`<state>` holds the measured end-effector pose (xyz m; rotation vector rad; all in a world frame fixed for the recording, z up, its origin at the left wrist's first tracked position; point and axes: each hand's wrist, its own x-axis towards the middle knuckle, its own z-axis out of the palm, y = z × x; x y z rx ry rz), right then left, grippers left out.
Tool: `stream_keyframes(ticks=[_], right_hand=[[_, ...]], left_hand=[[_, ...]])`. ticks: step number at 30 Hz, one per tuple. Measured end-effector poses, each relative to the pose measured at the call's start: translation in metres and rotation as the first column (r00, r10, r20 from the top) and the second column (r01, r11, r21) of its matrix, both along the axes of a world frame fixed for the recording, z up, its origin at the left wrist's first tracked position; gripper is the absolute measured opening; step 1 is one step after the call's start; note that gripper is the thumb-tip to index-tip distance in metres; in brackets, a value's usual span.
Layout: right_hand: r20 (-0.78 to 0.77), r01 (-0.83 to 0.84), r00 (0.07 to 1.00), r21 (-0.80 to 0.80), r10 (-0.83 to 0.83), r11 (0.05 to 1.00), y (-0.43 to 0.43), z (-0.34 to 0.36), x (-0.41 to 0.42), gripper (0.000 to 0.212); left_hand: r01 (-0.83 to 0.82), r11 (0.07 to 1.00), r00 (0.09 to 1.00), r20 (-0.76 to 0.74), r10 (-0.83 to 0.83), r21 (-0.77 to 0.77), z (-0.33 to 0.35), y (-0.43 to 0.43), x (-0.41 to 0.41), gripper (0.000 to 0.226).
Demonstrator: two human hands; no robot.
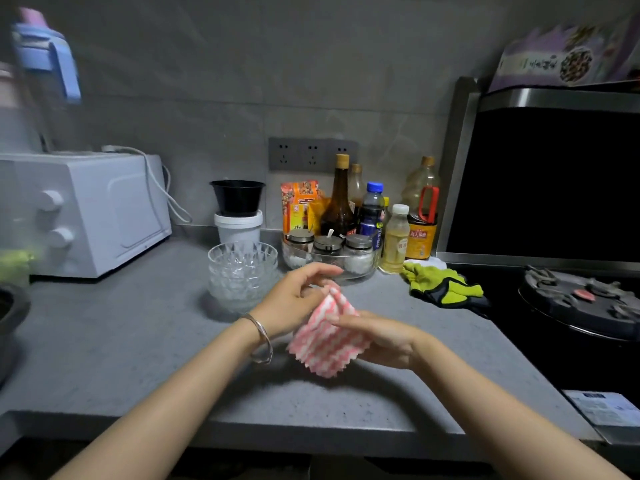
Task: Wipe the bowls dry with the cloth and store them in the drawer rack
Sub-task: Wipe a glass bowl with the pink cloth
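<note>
Both hands hold the pink-white cloth just above the tabletop. Left hand pinches its top corner, other fingers loosely extended. Right hand grips its right side. Stacked glass bowls sit on the tabletop just behind the left hand, untouched.

The brown bottle with a red handle carries a yellow label with white Chinese characters on a red band, too blurred to read for certain. The orange packet bears red Chinese print, the purple box dark script, and the paper sheet fine print. None of it is legible.
</note>
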<state>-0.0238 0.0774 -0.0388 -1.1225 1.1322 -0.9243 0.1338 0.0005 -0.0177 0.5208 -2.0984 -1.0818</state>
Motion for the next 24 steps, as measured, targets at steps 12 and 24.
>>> stream_keyframes(ticks=[12, 24], right_hand=[[0.444, 0.214, 0.845, 0.232, -0.299, 0.949, -0.055, 0.006, 0.048, 0.056], [0.51, 0.354, 0.766, 0.172, -0.39, 0.919, -0.07, 0.006, 0.045, 0.051]], left_hand=[[-0.525, 0.772, 0.743, 0.249, 0.621, -0.358, 0.004, -0.088, 0.071, 0.048], [-0.453, 0.784, 0.784, 0.229, 0.577, -0.425, -0.012, -0.119, 0.068, 0.017]])
